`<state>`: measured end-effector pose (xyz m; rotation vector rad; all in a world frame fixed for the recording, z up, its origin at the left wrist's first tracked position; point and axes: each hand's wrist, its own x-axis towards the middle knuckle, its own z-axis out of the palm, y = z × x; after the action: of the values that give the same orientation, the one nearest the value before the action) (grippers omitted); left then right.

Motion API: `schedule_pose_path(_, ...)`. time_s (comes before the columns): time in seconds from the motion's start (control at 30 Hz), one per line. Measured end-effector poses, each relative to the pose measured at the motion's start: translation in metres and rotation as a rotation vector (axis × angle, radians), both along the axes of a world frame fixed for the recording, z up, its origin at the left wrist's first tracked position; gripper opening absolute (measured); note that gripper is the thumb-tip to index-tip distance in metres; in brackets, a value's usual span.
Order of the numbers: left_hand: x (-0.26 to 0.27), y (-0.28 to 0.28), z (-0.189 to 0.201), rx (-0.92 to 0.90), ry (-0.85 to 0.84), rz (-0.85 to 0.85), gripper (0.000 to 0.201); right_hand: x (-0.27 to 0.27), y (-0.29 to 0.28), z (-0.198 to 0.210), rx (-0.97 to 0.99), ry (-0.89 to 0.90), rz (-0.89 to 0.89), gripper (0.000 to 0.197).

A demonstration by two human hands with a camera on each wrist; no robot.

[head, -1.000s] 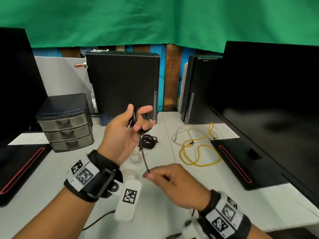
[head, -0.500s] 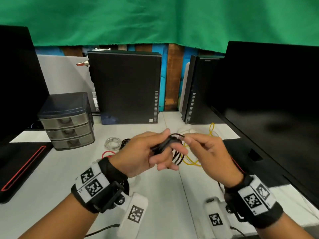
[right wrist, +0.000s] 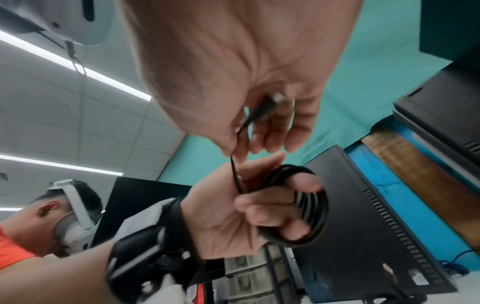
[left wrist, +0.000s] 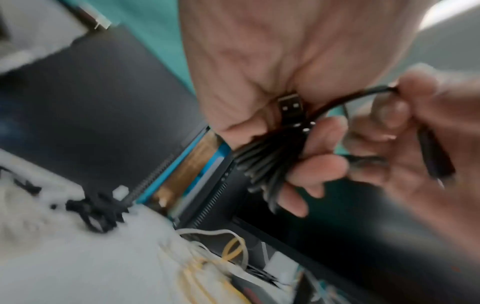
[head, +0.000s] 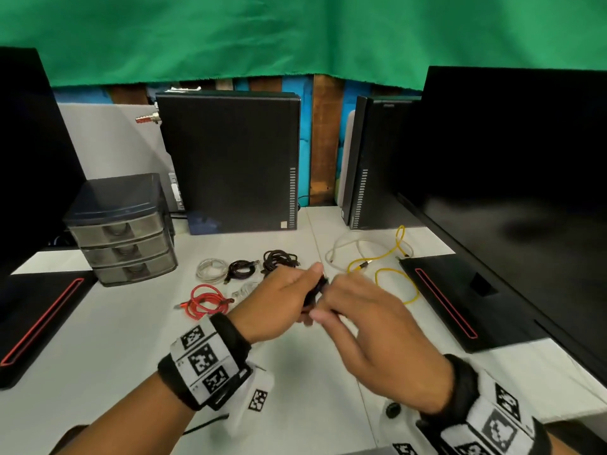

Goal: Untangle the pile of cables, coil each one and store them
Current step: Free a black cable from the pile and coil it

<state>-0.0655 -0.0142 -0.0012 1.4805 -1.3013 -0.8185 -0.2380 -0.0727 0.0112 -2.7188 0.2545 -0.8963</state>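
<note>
Left hand [head: 279, 303]: grip closed around the coiled black cable [right wrist: 309, 205], loops wound over the fingers, held above the surface [head: 124, 349]. Right hand [head: 371, 326]: thumb and fingers pinch the cable's free end near its plug [right wrist: 270, 102]. 5 coiled cables lie beyond, near the drawer unit [head: 121, 228].

A big green cloth [head: 295, 37] hangs at the far wall. The white table [head: 98, 339] sits near. Long lights [right wrist: 78, 72] shine on the ceiling.
</note>
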Motion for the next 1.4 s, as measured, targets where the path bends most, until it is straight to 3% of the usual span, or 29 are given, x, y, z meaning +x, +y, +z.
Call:
schedule_pose_path(0.07, -0.012, 0.004, 0.009, 0.078, 0.244, -0.166, 0.064, 0.0, -0.007, 0.002, 0.087, -0.144, -0.013, 0.019)
schedule_pose_path(0.13, -0.024, 0.008, 0.018, 0.11, 0.526, -0.268, 0.062, 0.003, -0.008, 0.0, 0.3, -0.252, -0.012, 0.021)
schedule_pose_path(0.23, -0.037, 0.01, 0.023, 0.096, 0.695, -0.243, 0.062, 0.008, -0.002, -0.006, 0.604, -0.333, -0.033, 0.032)
schedule_pose_path(0.3, -0.042, 0.01, 0.024, 0.05, 0.687, -0.148, 0.06, 0.009, 0.001, -0.005, 0.642, -0.338, -0.054, 0.034)
schedule_pose_path(0.43, -0.05, 0.007, 0.021, -0.049, 0.39, 0.071, 0.062, 0.008, 0.002, 0.002, 0.526, -0.423, -0.092, 0.03)
schedule_pose_path(0.57, -0.055, 0.005, 0.012, -0.166, 0.226, 0.07, 0.054, 0.008, -0.008, 0.0, 0.444, -0.5, -0.219, 0.03)
schedule_pose_path(0.67, -0.055, 0.006, 0.008, -0.255, 0.099, 0.159, 0.045, 0.01, -0.01, 0.0, 0.566, -0.484, -0.192, 0.034)
schedule_pose_path(0.77, -0.045, 0.005, 0.013, -0.29, 0.202, 0.269, 0.043, 0.011, -0.009, 0.001, 0.847, -0.44, -0.032, 0.019)
schedule_pose_path(0.83, -0.04, 0.004, 0.019, -0.282, 0.344, 0.316, 0.041, 0.012, -0.007, -0.001, 0.901, -0.444, -0.007, 0.023)
schedule_pose_path(0.93, -0.044, 0.002, 0.021, -0.279, 0.478, 0.336, 0.034, 0.016, 0.0, -0.008, 0.714, -0.542, -0.064, 0.009)
schedule_pose_path(1.13, -0.055, 0.006, 0.019, -0.266, 0.566, 0.297, 0.023, 0.013, -0.005, -0.015, 0.261, -0.594, -0.185, 0.008)
schedule_pose_path(1.23, -0.056, 0.006, 0.021, -0.266, 0.566, 0.323, 0.027, 0.013, -0.006, -0.015, 0.28, -0.596, -0.205, 0.006)
schedule_pose_path(1.4, -0.062, 0.003, 0.016, -0.378, 0.494, 0.372, 0.027, 0.015, 0.006, -0.012, 0.508, -0.517, -0.193, 0.013)
